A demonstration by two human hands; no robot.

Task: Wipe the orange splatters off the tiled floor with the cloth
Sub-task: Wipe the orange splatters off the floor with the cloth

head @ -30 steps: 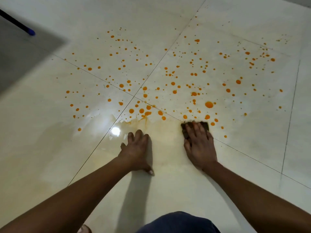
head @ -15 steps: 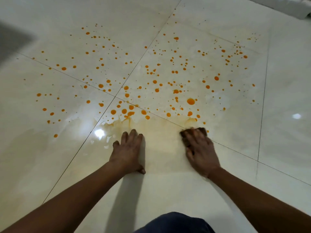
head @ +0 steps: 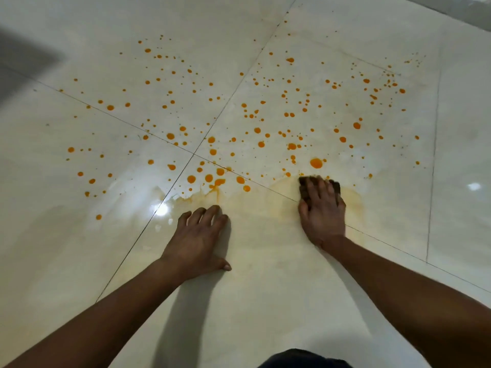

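The right hand (head: 322,211), pressing the cloth (head: 303,181) with flat fingers (head: 315,189), has wiped slightly further right, the left hand (head: 198,240) lies flat holding nothing, yet most orange splatters (head: 316,163) remain.

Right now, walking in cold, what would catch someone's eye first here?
Bright orange splatters dot the pale tiled floor across the middle and far side. At their near edge the right hand presses a dark cloth flat, a yellowish smear around it; the left hand rests flat on the floor to its left.
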